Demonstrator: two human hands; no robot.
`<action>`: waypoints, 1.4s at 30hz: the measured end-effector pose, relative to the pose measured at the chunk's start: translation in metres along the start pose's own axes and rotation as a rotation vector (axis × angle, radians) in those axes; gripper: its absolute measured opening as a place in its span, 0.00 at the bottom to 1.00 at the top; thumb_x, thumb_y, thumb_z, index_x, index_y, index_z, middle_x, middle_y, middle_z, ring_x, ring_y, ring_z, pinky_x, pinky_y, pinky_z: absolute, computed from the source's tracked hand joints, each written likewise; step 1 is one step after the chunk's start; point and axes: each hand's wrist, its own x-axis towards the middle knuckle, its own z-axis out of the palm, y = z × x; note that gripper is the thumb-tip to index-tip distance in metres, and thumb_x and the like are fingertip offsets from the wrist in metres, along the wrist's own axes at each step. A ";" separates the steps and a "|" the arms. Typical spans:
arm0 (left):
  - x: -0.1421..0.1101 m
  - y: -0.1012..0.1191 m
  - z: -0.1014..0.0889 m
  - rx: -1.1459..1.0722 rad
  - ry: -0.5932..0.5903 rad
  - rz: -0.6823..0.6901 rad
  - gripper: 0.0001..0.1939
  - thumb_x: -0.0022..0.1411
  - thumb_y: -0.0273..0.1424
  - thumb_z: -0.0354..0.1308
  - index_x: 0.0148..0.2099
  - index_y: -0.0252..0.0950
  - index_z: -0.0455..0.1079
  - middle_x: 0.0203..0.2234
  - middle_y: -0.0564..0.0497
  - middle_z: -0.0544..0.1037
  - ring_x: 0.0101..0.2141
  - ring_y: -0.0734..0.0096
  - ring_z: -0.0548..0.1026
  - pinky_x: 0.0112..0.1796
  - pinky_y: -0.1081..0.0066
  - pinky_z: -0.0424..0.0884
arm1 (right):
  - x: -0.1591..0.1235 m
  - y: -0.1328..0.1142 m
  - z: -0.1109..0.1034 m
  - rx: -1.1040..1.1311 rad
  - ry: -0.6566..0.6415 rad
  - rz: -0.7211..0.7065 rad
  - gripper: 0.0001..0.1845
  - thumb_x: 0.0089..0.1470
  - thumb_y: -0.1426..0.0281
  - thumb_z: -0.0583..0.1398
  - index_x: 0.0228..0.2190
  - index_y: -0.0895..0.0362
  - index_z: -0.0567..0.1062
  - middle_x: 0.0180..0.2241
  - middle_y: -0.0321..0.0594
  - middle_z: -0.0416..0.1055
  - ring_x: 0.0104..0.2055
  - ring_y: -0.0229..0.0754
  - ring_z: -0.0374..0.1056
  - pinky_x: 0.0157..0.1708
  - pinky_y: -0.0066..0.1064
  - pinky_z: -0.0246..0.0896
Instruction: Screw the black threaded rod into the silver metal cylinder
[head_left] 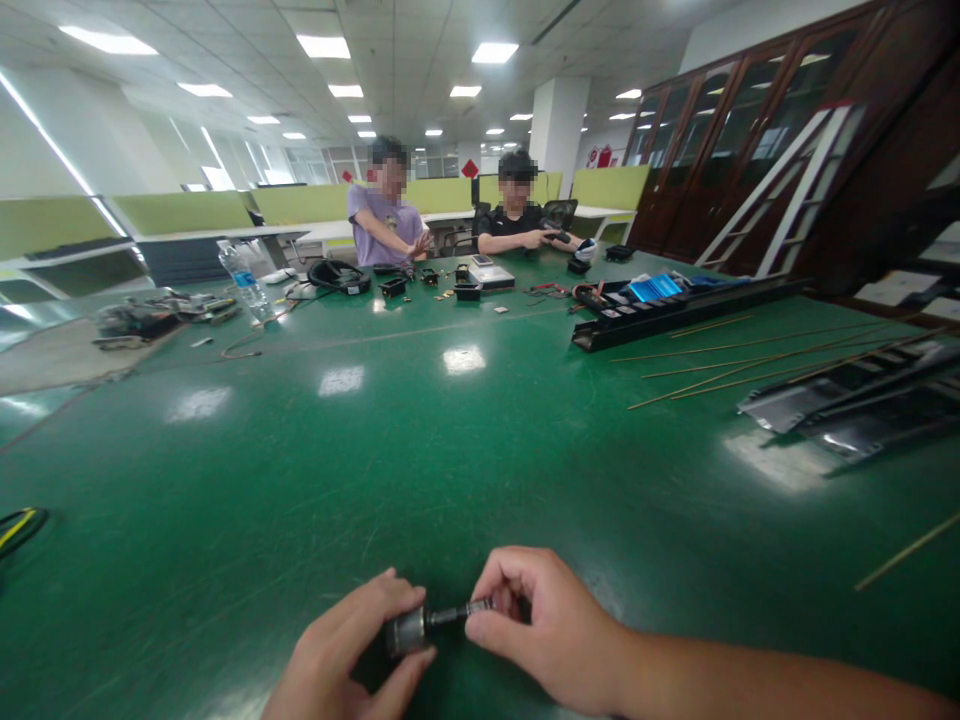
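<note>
Low in the head view, my left hand [337, 645] is closed around a short dark grey metal cylinder [409, 633] that looks like a small motor, its thumb below and fingers above. From the cylinder's right end a thin dark shaft [448, 615] runs toward my right hand [559, 625]. My right thumb and fingers pinch the shaft's lighter, ribbed end piece [480, 605]. Whether shaft and cylinder are one part or two I cannot tell. Both hands are just over the green tabletop [375, 480].
Two people [386, 215] sit across the table. Near them are a water bottle [247, 285], coiled black cable [339, 276] and small black housings [467, 292]. Long black metal channels [675, 312], thin rods [750, 370] and metal rails [840, 395] lie right. A yellow-black cable [21, 528] lies left.
</note>
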 end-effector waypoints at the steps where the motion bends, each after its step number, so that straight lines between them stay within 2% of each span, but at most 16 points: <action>1: 0.000 0.000 0.000 0.000 0.004 -0.004 0.15 0.61 0.41 0.62 0.49 0.44 0.74 0.38 0.50 0.82 0.39 0.63 0.82 0.43 0.72 0.79 | 0.000 0.000 0.000 0.015 -0.003 0.004 0.07 0.49 0.68 0.65 0.28 0.60 0.74 0.21 0.31 0.63 0.24 0.33 0.58 0.25 0.25 0.52; 28: 0.001 0.001 0.000 -0.005 -0.039 -0.061 0.14 0.61 0.40 0.62 0.48 0.43 0.73 0.38 0.49 0.82 0.40 0.62 0.81 0.44 0.70 0.78 | 0.000 0.005 -0.001 0.028 -0.040 -0.002 0.08 0.50 0.67 0.65 0.29 0.59 0.73 0.21 0.30 0.62 0.25 0.33 0.57 0.26 0.25 0.52; 33: 0.002 0.004 0.002 -0.030 -0.063 -0.064 0.12 0.61 0.39 0.61 0.46 0.43 0.73 0.36 0.51 0.82 0.39 0.64 0.82 0.44 0.72 0.78 | -0.001 0.003 0.000 -0.050 -0.038 -0.018 0.05 0.49 0.70 0.64 0.28 0.59 0.74 0.21 0.31 0.63 0.24 0.33 0.58 0.26 0.25 0.53; 42: -0.005 -0.003 0.003 0.005 -0.093 -0.027 0.15 0.62 0.39 0.61 0.50 0.45 0.69 0.40 0.53 0.82 0.42 0.67 0.81 0.45 0.73 0.77 | -0.001 0.002 0.001 -0.051 -0.029 -0.026 0.04 0.48 0.71 0.64 0.28 0.59 0.75 0.21 0.31 0.64 0.24 0.33 0.58 0.25 0.24 0.53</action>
